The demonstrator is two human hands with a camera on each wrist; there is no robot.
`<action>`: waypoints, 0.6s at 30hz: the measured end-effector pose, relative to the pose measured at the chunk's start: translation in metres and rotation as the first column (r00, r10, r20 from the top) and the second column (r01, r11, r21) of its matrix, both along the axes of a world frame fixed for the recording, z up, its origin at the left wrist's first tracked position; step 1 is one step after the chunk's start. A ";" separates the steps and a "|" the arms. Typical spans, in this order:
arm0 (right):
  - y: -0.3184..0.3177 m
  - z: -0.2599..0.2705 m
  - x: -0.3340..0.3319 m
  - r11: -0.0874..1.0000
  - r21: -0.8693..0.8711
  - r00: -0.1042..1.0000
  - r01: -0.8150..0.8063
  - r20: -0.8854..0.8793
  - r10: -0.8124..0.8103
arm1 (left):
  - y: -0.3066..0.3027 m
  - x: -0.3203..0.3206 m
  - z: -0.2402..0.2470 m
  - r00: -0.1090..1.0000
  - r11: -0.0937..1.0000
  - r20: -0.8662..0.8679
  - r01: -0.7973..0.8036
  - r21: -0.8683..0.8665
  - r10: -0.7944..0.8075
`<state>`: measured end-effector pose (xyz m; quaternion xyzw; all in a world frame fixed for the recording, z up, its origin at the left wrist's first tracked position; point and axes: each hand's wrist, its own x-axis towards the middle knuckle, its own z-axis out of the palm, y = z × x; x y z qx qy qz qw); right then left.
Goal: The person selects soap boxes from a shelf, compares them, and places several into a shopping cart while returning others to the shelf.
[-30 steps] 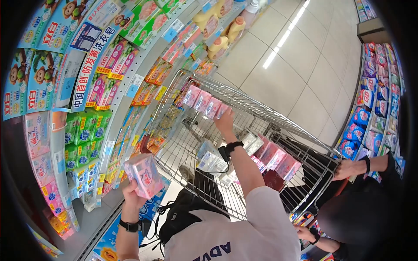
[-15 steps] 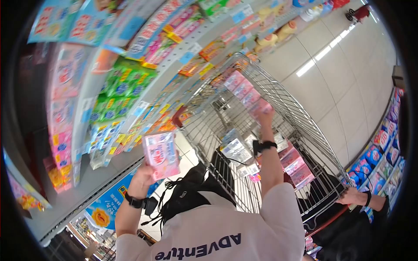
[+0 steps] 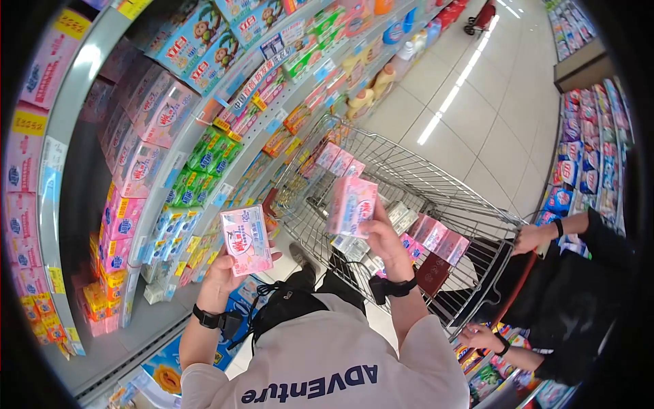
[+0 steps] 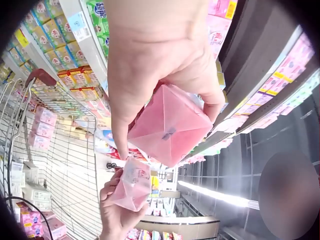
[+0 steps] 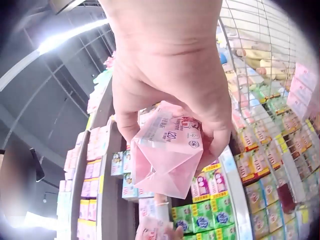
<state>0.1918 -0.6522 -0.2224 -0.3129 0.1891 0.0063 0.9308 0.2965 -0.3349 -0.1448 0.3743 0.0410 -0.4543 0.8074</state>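
My left hand (image 3: 219,276) grips a pink soap pack (image 3: 246,240) in front of the shelves, its printed face showing in the head view. In the left wrist view the folded, clear-wrapped end of that pack (image 4: 172,127) shows between thumb and fingers. My right hand (image 3: 387,247) holds a second pink soap pack (image 3: 353,204) over the shopping cart (image 3: 402,151). The right wrist view shows this pack (image 5: 167,152) from its folded end, thumb and fingers on opposite sides. Beyond it, three similar packs (image 3: 340,161) stand in a row inside the cart.
More packs lie in the cart: pink ones (image 3: 439,240), white ones (image 3: 398,221) and a dark red item (image 3: 432,273). Shelves of boxed soap (image 3: 160,112) rise on the left. Another person's hand (image 3: 535,238) rests on the cart at right. Bagged goods (image 3: 579,157) line the far right.
My right hand has lifted a pink pack from the row in the cart and brought it back towards me. The left hand still holds its pack, now turned more face-up.
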 end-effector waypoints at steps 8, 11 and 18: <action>0.059 0.057 0.005 0.992 -0.052 0.982 -0.114 0.147 0.120 | 0.021 0.004 0.044 0.994 0.997 0.079 0.074 -0.015 -0.072; 0.073 0.071 0.006 0.991 -0.052 0.980 -0.125 0.147 0.131 | 0.039 0.007 0.046 0.992 0.993 0.074 0.107 -0.056 -0.103; 0.095 0.056 0.009 0.987 -0.056 0.985 -0.150 0.078 0.154 | 0.072 0.019 0.053 0.998 0.994 0.062 -0.008 -0.106 0.014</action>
